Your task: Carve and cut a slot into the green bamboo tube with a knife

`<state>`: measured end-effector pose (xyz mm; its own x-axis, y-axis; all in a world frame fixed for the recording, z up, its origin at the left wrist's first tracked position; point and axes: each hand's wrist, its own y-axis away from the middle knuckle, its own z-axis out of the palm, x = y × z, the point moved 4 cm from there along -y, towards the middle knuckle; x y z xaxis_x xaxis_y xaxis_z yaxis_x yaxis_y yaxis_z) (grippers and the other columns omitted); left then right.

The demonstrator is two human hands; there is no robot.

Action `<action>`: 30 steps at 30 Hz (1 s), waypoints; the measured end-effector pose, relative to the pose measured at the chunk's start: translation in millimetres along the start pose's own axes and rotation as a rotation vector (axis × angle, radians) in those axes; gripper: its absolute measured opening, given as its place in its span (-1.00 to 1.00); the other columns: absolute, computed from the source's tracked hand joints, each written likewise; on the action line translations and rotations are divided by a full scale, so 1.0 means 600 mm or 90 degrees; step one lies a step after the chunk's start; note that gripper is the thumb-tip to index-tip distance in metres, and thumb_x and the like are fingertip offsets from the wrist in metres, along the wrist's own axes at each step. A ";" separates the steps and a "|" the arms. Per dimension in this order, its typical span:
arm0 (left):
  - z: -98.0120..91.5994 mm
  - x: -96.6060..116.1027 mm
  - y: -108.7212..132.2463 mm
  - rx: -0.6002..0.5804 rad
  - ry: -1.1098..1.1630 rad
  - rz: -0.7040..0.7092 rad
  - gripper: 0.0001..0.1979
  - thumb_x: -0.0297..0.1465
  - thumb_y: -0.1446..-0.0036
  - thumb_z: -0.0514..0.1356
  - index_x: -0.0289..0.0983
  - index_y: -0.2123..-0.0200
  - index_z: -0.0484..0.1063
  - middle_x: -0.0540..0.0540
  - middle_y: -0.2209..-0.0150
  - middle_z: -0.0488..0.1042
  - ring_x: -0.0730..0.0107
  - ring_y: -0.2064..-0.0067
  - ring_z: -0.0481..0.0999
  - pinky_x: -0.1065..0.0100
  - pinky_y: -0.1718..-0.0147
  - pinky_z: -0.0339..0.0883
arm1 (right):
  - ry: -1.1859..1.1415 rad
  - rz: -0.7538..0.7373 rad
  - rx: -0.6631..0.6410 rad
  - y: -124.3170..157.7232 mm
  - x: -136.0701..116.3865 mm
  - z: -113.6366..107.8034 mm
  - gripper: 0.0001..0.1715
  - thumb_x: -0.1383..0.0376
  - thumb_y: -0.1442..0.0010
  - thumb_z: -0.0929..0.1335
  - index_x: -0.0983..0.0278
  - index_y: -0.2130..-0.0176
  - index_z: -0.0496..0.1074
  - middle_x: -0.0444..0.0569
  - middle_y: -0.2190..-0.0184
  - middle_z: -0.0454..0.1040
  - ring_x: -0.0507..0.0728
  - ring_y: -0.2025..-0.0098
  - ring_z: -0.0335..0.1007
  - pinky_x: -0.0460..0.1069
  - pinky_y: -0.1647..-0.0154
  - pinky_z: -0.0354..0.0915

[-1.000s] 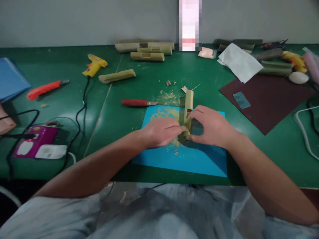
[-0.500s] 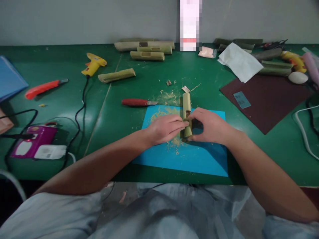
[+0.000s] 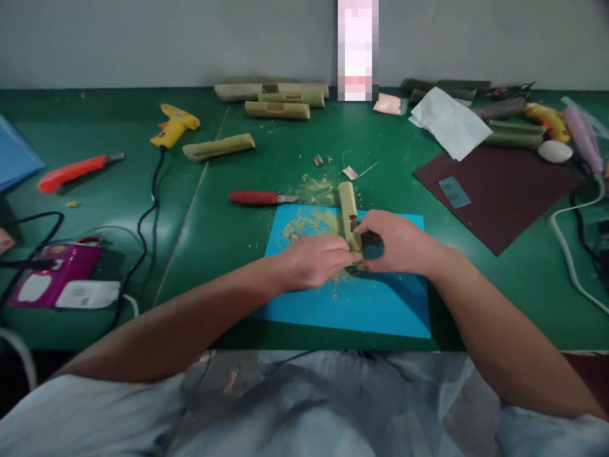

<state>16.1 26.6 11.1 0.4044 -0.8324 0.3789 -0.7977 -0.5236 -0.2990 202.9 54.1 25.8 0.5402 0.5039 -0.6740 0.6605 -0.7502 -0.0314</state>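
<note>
A short pale green bamboo tube (image 3: 348, 206) with a cut notch lies on a blue mat (image 3: 380, 301), pointing away from me. My left hand (image 3: 314, 261) pinches its near end, fingers closed. On the tube's right side my right hand (image 3: 397, 243) grips it by the notch with fingers curled. Something dark shows under my right fingers; I cannot make it out. Yellow sawdust (image 3: 309, 222) lies on the mat and on the green table beside the tube.
A red-handled knife (image 3: 259, 198) lies left of the mat. Further left are a yellow glue gun (image 3: 172, 125), an orange cutter (image 3: 71, 171) and a purple device (image 3: 52, 282) with cables. More bamboo pieces (image 3: 276, 101) lie at the back. A brown sheet (image 3: 499, 190) is at right.
The bamboo tube has tilted slightly, its far end swinging left. Both hands stayed on it and shifted a little leftward. The view moved slightly.
</note>
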 end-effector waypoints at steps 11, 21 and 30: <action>-0.009 -0.006 -0.001 0.075 -0.045 0.001 -0.68 -0.34 -0.47 0.02 -0.28 -0.01 0.56 -0.17 0.20 0.59 0.36 0.22 0.59 0.37 0.24 0.48 | 0.048 0.001 -0.010 0.001 -0.003 -0.004 -0.57 0.21 0.07 0.52 0.20 0.16 0.44 -0.05 0.22 0.43 0.17 0.19 0.36 0.03 0.20 0.24; -0.018 -0.011 0.007 0.110 -0.050 0.019 -0.72 -0.37 -0.44 0.08 -0.26 -0.03 0.55 -0.18 0.19 0.60 0.31 0.20 0.62 0.33 0.23 0.53 | 0.040 0.021 -0.036 0.003 -0.006 -0.007 -0.54 0.27 0.08 0.53 0.19 0.14 0.45 -0.06 0.20 0.46 0.15 0.19 0.37 0.01 0.22 0.22; -0.021 -0.023 0.000 0.099 -0.033 0.010 -0.75 -0.39 -0.43 0.09 -0.27 0.00 0.55 -0.18 0.16 0.60 0.33 0.19 0.62 0.34 0.23 0.53 | 0.024 0.042 -0.020 0.003 -0.008 -0.005 -0.60 0.27 0.06 0.52 0.20 0.18 0.45 -0.08 0.25 0.46 0.13 0.24 0.37 -0.01 0.26 0.21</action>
<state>4.7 40.5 16.7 0.4187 -0.8465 0.3288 -0.7270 -0.5294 -0.4372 203.2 51.7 31.3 0.6023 0.4697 -0.6454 0.6381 -0.7691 0.0357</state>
